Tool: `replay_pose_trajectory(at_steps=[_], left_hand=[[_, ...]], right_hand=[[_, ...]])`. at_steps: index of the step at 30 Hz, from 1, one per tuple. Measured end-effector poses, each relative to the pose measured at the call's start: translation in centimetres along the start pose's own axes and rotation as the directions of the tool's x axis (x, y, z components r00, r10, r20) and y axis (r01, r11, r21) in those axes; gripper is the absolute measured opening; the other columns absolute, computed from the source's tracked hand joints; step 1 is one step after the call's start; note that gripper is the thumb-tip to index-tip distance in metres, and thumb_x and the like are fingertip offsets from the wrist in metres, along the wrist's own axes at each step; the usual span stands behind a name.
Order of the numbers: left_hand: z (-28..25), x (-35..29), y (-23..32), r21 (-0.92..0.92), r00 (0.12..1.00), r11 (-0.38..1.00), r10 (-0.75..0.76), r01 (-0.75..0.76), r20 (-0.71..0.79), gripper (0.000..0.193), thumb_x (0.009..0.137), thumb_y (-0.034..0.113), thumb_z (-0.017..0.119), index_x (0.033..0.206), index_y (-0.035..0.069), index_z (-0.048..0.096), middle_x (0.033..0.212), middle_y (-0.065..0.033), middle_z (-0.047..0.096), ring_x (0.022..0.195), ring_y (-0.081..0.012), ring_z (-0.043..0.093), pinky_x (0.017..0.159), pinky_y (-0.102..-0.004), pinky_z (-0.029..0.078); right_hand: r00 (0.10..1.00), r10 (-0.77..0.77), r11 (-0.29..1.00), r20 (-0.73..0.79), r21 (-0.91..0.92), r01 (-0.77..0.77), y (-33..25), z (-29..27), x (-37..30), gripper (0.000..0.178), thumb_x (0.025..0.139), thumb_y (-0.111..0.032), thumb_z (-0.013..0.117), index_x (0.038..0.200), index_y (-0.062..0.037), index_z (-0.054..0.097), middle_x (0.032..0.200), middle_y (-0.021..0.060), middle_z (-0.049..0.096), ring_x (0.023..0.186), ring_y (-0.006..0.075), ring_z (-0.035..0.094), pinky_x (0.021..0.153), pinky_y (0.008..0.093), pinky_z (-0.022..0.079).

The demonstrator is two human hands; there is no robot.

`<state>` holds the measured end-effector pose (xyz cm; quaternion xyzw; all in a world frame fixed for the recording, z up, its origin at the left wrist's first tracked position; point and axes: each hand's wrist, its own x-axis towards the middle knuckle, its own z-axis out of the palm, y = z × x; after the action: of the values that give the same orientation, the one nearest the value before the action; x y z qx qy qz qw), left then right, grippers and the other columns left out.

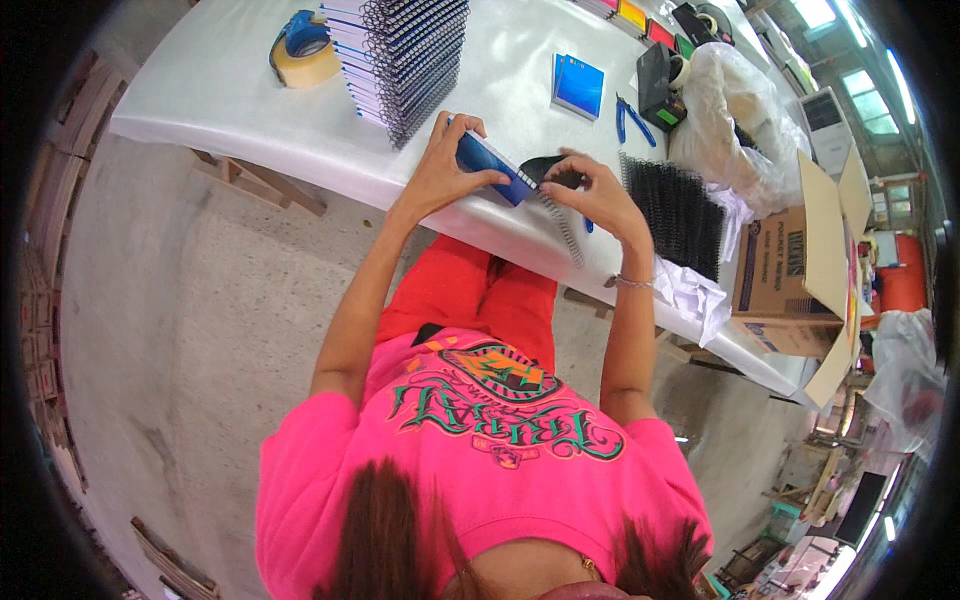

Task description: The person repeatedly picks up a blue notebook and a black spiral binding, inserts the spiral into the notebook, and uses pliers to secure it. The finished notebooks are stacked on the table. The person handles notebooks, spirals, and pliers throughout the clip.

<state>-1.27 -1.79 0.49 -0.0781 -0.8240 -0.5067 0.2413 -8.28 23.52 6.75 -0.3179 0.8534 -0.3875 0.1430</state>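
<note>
My left hand (442, 178) is closed on a small blue notebook (488, 158), held tilted above the table's near edge with the thumb on its cover. At the notebook's right end, my right hand (605, 205) pinches a dark spiral binding coil (563, 232), whose free length hangs down over the table edge. Whether the coil is threaded into the notebook's holes I cannot tell. Behind the right fingers is a black piece (543, 168), partly hidden. Just beyond my left hand rises a tall stack of spiral-bound notebooks (405, 65).
On the white-covered table (220, 105) lie tape rolls (305, 70), blue booklets (578, 87) and blue-handled pliers (632, 122). To the right are a black tape dispenser (656, 98), a heap of black coils (672, 215), a clear plastic bag (738, 105) and an opened cardboard box (775, 265).
</note>
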Motion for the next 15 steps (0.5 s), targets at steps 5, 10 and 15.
replay_pose_trajectory(at_steps=[5,10,15], left_hand=[[-0.1,0.0,-0.1,-0.005,1.0,1.0,0.006,-0.006,-0.004,0.066,0.062,0.035,0.092,0.108,0.009,0.052,0.104,-0.0096,0.045,0.097,-0.0262,0.052,0.083,-0.0372,0.048],[-0.3,-0.2,0.0,-0.024,0.999,0.999,-0.021,0.022,0.031,0.065,0.062,0.033,0.092,0.108,0.009,0.053,0.104,-0.009,0.047,0.097,-0.0257,0.052,0.084,-0.0366,0.046],[-0.2,0.3,-0.2,-0.047,0.999,0.999,0.017,-0.016,0.027,0.066,0.062,0.033,0.092,0.109,0.009,0.053,0.105,-0.009,0.047,0.097,-0.0256,0.052,0.086,-0.0359,0.045]], right_hand=[[0.992,0.105,0.738,-0.075,0.674,-0.027,-0.4,1.5,-0.1,0.037,0.08,-0.034,0.077,0.095,-0.0019,0.067,0.126,0.0174,0.064,0.113,0.0222,0.06,0.094,0.0336,0.048],[0.976,0.215,0.947,-0.017,0.249,-0.204,-0.9,0.5,-0.6,0.027,0.083,-0.026,0.076,0.095,-0.0029,0.066,0.102,0.0063,0.066,0.092,0.0115,0.057,0.082,0.0241,0.045],[0.99,0.132,0.868,0.058,0.475,-0.143,-1.0,1.0,-1.4,0.02,0.085,-0.02,0.074,0.095,-0.0039,0.067,0.124,0.0088,0.065,0.097,0.0114,0.055,0.083,0.0248,0.045]])
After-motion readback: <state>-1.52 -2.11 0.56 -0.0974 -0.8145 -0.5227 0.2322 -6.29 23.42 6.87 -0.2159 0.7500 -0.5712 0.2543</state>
